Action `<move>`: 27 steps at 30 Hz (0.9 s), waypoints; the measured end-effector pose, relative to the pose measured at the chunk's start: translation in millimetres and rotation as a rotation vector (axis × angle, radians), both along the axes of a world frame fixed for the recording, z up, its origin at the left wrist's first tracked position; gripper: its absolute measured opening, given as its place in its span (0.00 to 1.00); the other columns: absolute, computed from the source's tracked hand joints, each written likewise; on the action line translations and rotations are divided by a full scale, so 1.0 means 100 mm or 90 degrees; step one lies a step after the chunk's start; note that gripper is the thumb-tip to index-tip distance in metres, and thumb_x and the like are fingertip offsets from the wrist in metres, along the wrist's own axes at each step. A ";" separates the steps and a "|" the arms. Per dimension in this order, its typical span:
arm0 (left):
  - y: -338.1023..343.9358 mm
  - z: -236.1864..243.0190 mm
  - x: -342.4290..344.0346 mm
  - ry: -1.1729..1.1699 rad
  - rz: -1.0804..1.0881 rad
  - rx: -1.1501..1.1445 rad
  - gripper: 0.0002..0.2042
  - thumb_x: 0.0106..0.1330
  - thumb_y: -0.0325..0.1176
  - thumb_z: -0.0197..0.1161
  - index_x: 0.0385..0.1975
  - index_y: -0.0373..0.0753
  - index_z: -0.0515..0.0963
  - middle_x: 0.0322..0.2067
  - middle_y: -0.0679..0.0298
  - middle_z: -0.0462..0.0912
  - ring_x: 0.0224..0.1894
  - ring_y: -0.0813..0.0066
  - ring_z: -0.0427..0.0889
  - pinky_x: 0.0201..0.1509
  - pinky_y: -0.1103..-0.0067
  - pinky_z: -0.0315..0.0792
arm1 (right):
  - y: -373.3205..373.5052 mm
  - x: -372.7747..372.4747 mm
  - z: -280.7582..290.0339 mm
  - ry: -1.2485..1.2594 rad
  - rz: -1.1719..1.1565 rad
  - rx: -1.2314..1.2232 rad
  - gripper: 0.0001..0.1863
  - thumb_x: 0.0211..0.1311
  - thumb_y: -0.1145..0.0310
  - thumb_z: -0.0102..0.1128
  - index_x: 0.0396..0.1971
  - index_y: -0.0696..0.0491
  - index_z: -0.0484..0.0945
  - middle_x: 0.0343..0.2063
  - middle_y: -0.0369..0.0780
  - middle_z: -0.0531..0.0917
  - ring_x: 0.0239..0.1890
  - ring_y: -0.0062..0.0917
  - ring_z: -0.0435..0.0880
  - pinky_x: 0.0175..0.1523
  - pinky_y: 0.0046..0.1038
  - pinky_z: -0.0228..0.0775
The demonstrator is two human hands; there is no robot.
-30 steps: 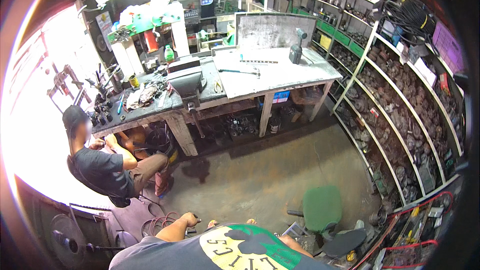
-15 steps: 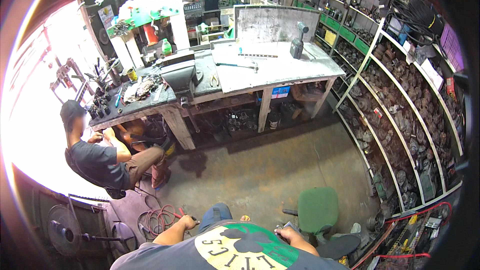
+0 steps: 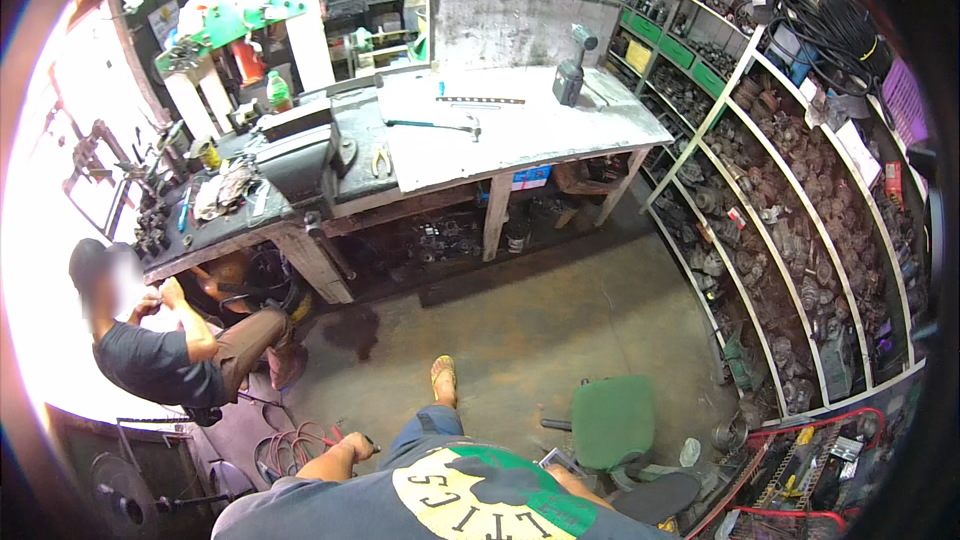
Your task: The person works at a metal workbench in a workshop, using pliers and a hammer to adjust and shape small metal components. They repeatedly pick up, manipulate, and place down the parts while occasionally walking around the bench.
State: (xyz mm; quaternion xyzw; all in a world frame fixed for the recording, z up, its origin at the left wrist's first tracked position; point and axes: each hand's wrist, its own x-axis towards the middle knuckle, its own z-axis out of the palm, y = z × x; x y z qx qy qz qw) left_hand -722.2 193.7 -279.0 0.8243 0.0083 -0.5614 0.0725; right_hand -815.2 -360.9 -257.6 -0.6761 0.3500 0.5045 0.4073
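My left hand (image 3: 352,447) is low in front of me, its fingers curled round a small dark object (image 3: 373,445) whose kind I cannot make out. On the other side, my right forearm (image 3: 585,489) reaches forward beside my shirt. The right hand is largely hidden, at a flat grey rectangular object (image 3: 562,458) that appears to be in its grip. Close by stands a green-backed chair (image 3: 613,423). Across the floor, a workbench (image 3: 420,165) carries a hammer (image 3: 440,125), a cordless drill (image 3: 571,70), pliers (image 3: 381,161) and a large bench vise (image 3: 300,155).
At the left a seated person (image 3: 165,340) works with both hands by the bench end. Curved shelves (image 3: 800,230) full of metal parts line the right. A red hose (image 3: 295,447) lies coiled at lower left, near a fan (image 3: 120,490). My sandalled foot (image 3: 444,380) is forward.
My view has shifted, so the bench and chair sit further left. One foot has stepped forward onto the floor. Both hands stay low, and the right is more hidden by my shirt.
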 end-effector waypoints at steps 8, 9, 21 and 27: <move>-0.51 0.12 2.32 -0.174 0.170 -0.149 0.26 0.71 0.58 0.62 0.56 0.42 0.85 0.49 0.53 0.89 0.56 0.54 0.85 0.61 0.67 0.75 | -0.42 0.92 0.31 -0.074 0.095 -0.072 0.36 0.61 0.37 0.67 0.53 0.57 0.85 0.51 0.48 0.88 0.51 0.36 0.87 0.56 0.39 0.76; -0.59 0.20 2.66 -0.166 0.309 -0.165 0.26 0.71 0.57 0.62 0.55 0.41 0.85 0.46 0.54 0.90 0.54 0.54 0.87 0.60 0.67 0.76 | -0.44 1.09 0.29 0.004 0.003 -0.063 0.36 0.61 0.36 0.67 0.49 0.58 0.86 0.48 0.48 0.89 0.49 0.37 0.87 0.56 0.40 0.76; -1.10 1.10 6.12 -0.035 1.204 -0.890 0.47 0.61 0.60 0.72 0.74 0.39 0.61 0.72 0.49 0.66 0.72 0.48 0.68 0.74 0.52 0.63 | -0.48 2.94 0.31 -0.194 -0.122 -0.023 0.31 0.62 0.39 0.67 0.41 0.57 0.87 0.35 0.43 0.89 0.39 0.32 0.85 0.48 0.37 0.75; -1.07 0.84 6.67 -0.206 1.241 -0.882 0.25 0.78 0.47 0.55 0.67 0.39 0.71 0.64 0.59 0.78 0.63 0.57 0.78 0.63 0.60 0.75 | -0.82 3.27 -0.09 -0.141 -0.093 -0.116 0.37 0.62 0.35 0.65 0.47 0.59 0.86 0.45 0.49 0.89 0.48 0.38 0.86 0.56 0.40 0.74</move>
